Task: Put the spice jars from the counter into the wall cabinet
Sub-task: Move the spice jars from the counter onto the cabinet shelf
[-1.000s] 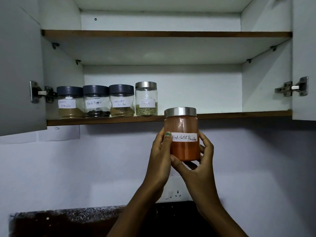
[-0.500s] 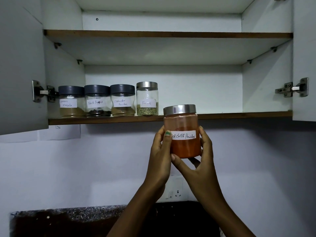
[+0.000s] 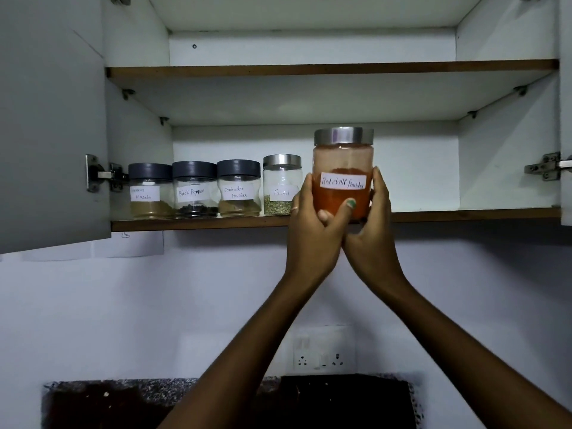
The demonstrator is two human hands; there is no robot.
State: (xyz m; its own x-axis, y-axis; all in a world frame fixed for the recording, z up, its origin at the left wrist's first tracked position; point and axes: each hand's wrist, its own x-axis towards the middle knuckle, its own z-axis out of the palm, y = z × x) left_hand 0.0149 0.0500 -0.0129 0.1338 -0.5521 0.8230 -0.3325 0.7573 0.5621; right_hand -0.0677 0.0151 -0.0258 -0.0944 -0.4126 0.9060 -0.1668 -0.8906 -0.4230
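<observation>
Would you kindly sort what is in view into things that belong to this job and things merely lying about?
Job: chilli jar, left hand, right hand, masala jar, pepper jar, coriander jar, fennel jar, lower shelf.
Lying about: wall socket, paper, counter.

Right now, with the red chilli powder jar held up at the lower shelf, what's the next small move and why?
Probably ease the red chilli powder jar forward and set it down on the lower shelf, just right of the fennel jar. Both hands, left and right, grip it near its base, about level with the shelf edge, and the shelf to the right of the fennel jar is bare.
</observation>
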